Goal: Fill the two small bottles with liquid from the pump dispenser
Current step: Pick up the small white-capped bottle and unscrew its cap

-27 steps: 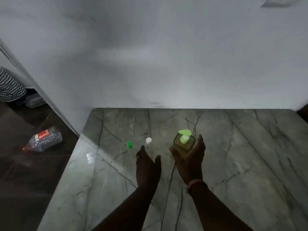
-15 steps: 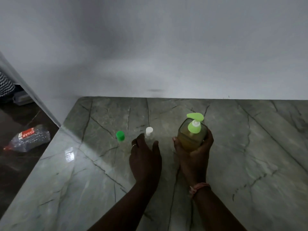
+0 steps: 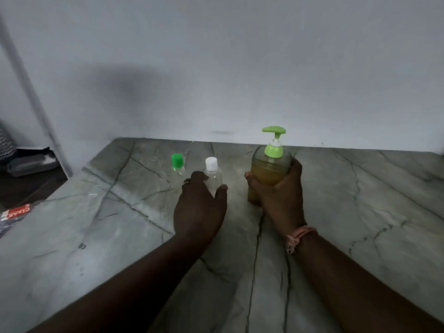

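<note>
A clear pump dispenser (image 3: 269, 169) with a green pump head holds amber liquid and stands on the marble counter (image 3: 360, 212). My right hand (image 3: 278, 195) grips its body from the near side. A small clear bottle with a white cap (image 3: 212, 173) stands upright left of the dispenser. My left hand (image 3: 199, 207) wraps its lower part, fingers on the left and thumb on the right. Farther left, a second small clear bottle with a green cap (image 3: 177, 163) stands alone, untouched.
A grey wall rises just behind the counter. The counter's left edge drops to a dark floor where a crushed plastic bottle (image 3: 14, 216) with a red label lies. A grey container (image 3: 31, 164) sits on the floor near the wall corner.
The view has come closer and lower. My left hand moved forward and closed around the white-capped bottle. My right hand kept its hold on the dispenser.
</note>
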A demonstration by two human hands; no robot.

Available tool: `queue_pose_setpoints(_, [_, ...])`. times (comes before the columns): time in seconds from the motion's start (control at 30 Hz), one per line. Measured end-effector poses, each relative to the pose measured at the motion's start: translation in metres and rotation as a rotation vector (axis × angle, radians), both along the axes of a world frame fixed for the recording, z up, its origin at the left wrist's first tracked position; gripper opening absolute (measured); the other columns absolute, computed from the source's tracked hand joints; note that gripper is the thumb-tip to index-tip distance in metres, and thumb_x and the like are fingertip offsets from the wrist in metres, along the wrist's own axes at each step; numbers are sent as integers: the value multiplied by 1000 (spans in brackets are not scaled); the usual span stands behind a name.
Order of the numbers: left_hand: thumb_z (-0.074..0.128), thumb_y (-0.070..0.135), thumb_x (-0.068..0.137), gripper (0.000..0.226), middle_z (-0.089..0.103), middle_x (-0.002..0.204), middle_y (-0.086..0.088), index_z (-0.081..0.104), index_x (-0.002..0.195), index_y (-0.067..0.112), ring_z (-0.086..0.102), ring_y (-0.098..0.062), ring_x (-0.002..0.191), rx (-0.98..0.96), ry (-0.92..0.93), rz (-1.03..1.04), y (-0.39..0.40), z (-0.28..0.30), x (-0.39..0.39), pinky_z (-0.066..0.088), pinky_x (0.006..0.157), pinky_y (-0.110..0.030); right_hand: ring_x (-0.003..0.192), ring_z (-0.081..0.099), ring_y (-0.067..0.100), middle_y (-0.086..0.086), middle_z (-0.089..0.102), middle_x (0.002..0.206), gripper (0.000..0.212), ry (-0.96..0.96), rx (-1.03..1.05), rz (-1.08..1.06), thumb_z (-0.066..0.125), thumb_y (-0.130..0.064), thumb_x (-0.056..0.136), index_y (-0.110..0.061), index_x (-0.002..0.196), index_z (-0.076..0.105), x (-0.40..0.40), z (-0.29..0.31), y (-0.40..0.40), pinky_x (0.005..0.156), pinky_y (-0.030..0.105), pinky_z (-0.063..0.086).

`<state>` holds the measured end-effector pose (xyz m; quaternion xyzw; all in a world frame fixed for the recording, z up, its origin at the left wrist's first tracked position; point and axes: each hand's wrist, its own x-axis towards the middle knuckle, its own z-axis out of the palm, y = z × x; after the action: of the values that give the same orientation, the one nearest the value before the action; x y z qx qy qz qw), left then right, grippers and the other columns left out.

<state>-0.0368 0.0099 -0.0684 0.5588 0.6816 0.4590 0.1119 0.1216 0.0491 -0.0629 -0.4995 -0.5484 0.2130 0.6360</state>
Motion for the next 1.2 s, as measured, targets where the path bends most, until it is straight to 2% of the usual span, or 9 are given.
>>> queue_pose_setpoints(0.17, [67, 48, 88, 40, 62, 109, 2, 56, 119, 25, 57, -13, 91, 24, 18, -61, -64, 5, -18, 40, 72, -31, 91, 60, -3, -21, 58, 105, 82, -4, -37, 67, 88, -51, 54, -39, 119, 41, -8, 4, -33, 78, 25, 53])
queue_pose_setpoints(0.43, [72, 37, 83, 20, 66, 89, 11, 61, 95, 25, 60, -2, 79, -16, -66, -106, -147, 11, -48, 43, 62, -24, 95, 62, -1, -16, 61, 111, 88, -32, -78, 201, 90, -48, 53, -34, 126, 44, -6, 16, -114, 76, 22, 52])
queue_pose_setpoints(0.57, [74, 33, 84, 27, 70, 89, 8, 61, 105, 23, 67, -7, 81, 13, -121, -176, -167, 12, -42, 50, 71, -30, 94, 64, 4, -14, 61, 111, 87, -71, -78, 272, 91, -48, 51, -39, 123, 44, -1, 19, -148, 77, 27, 56])
queue_pose_setpoints(0.7, [78, 37, 84, 37, 71, 85, 7, 59, 114, 30, 66, -1, 69, 66, -145, -242, -175, 3, -35, 49, 64, -26, 90, 65, -2, -15, 63, 107, 83, -93, -74, 309, 92, -47, 52, -41, 120, 45, 1, 18, -165, 74, 23, 55])
queue_pose_setpoints(0.9, [78, 42, 83, 39, 69, 89, 11, 58, 116, 36, 65, 1, 75, 82, -117, -280, -171, -2, -37, 48, 64, -19, 95, 63, -4, -17, 61, 112, 78, -65, -61, 349, 90, -46, 55, -50, 118, 45, 4, 8, -160, 76, 22, 54])
queue_pose_setpoints(0.97, [77, 42, 83, 39, 69, 90, 11, 58, 116, 36, 66, 0, 78, 86, -116, -289, -169, -4, -39, 51, 67, -21, 97, 62, -4, -18, 58, 118, 82, -76, -67, 374, 90, -47, 55, -54, 122, 42, 4, 7, -157, 74, 19, 54])
queue_pose_setpoints(1.03, [77, 40, 83, 37, 69, 89, 10, 58, 115, 36, 67, -1, 79, 101, -131, -303, -169, -5, -40, 55, 69, -25, 107, 59, 2, -11, 54, 130, 98, -75, -112, 399, 90, -52, 53, -48, 135, 36, 6, 3, -155, 81, 26, 56])
queue_pose_setpoints(1.13, [76, 37, 84, 33, 69, 91, 11, 58, 110, 41, 69, 0, 79, 141, -148, -302, -172, -3, -40, 55, 66, -19, 132, 41, 18, -3, 31, 149, 122, -114, -113, 287, 87, -59, 51, -38, 148, 16, 4, 4, -160, 101, 44, 46])
queue_pose_setpoints(1.2, [77, 34, 84, 33, 68, 93, 12, 57, 109, 43, 69, 1, 77, 157, -166, -292, -172, -3, -41, 52, 61, -12, 130, 38, 19, -4, 30, 142, 105, -225, 97, 88, 84, -54, 62, -29, 145, 26, 3, 14, -165, 103, 45, 43])
